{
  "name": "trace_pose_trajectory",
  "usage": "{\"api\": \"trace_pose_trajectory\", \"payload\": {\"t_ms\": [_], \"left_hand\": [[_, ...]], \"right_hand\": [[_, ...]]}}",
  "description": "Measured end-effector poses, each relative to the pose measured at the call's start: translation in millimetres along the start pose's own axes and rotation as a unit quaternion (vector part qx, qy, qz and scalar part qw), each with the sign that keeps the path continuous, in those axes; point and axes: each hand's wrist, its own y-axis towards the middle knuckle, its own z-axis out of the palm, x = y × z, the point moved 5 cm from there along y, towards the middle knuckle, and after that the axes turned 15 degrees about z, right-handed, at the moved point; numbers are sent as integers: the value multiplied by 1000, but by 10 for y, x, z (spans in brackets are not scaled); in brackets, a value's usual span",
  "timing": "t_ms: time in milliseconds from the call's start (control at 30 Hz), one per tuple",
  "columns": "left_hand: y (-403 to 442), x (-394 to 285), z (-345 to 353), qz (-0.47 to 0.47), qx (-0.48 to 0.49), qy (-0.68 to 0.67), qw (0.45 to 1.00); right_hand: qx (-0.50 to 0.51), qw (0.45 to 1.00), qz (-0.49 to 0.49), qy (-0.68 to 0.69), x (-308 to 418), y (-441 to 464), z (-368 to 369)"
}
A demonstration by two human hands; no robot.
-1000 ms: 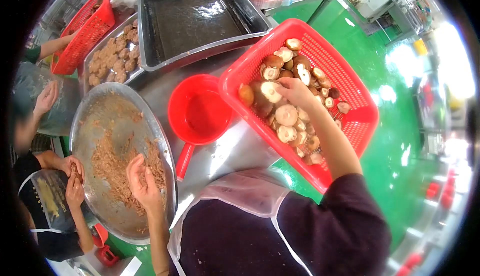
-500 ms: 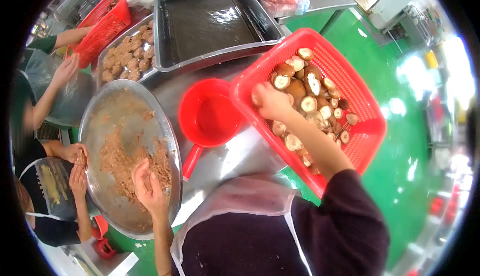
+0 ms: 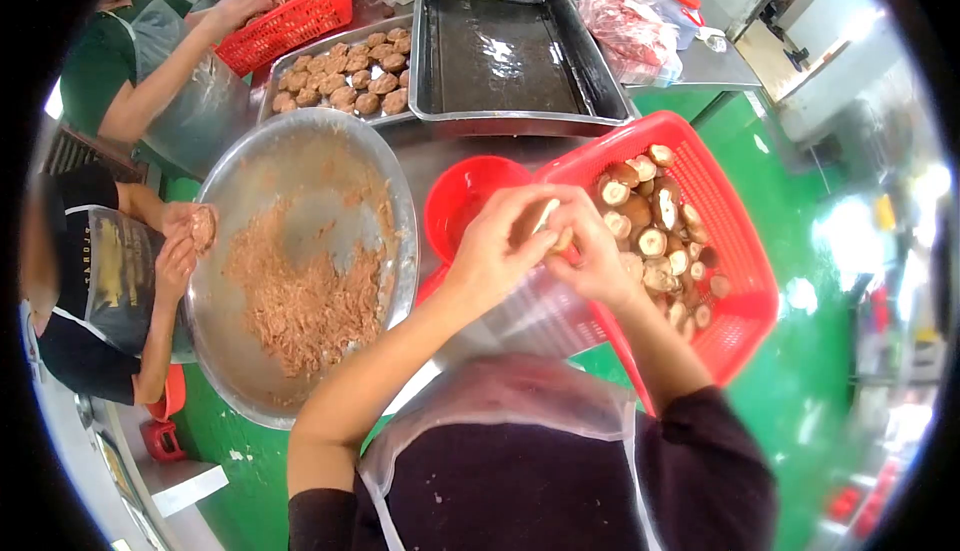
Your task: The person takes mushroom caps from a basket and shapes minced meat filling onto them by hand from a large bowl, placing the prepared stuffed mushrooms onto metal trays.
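Both of my hands meet in front of me over the red ladle [image 3: 463,191], at the near-left side of the red basket [image 3: 722,206]. My left hand [image 3: 495,251] is closed around a mushroom [image 3: 534,221] with a brown cap and a pale edge. From the other side my right hand [image 3: 592,241] pinches the same mushroom, its fingertips at a small pale-brown bit. Fingers cover much of the mushroom. In the basket lies a heap of brown mushrooms [image 3: 655,241], many showing pale gills and stems.
Left stands a big metal bowl [image 3: 215,291] of minced meat [image 3: 310,301]. A tray of brown patties [image 3: 365,81], a dark wet tray [image 3: 500,56] and a bagged red item [image 3: 630,31] are behind. Two co-workers stand left, one shaping a patty [image 3: 204,229].
My right hand has left the mushroom basket and come left. My left hand has moved from above the meat bowl to meet it, and a mushroom is now between them. The view has shifted.
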Motion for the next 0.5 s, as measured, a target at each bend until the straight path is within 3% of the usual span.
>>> {"api": "trace_pose_trajectory", "payload": {"t_ms": [33, 100, 167, 267, 333, 400, 467, 500], "left_hand": [[11, -34, 40, 28, -4, -1, 1000], [-2, 104, 112, -72, -51, -132, 987], [7, 263, 257, -195, -112, -256, 940], [93, 373, 475, -250, -55, -307, 917], [56, 730, 661, -117, -14, -64, 991], [63, 724, 706, -144, 0, -94, 985], [-44, 316, 617, -307, -28, -385, 870], [-105, 271, 605, -285, -43, -486, 825]], "right_hand": [[-46, 999, -15, -12, 25, -26, -39], [-68, 997, -22, -9, -9, -131, -169], [-107, 994, -20, -17, -66, -282, -298], [-195, 980, -31, -23, -11, -479, -485], [-227, 973, -20, -31, -42, -552, -553], [-244, 967, -33, -61, 58, -528, -548], [-239, 965, -33, -102, 41, -469, -404], [-202, 971, -47, -123, -6, -435, -303]]}}
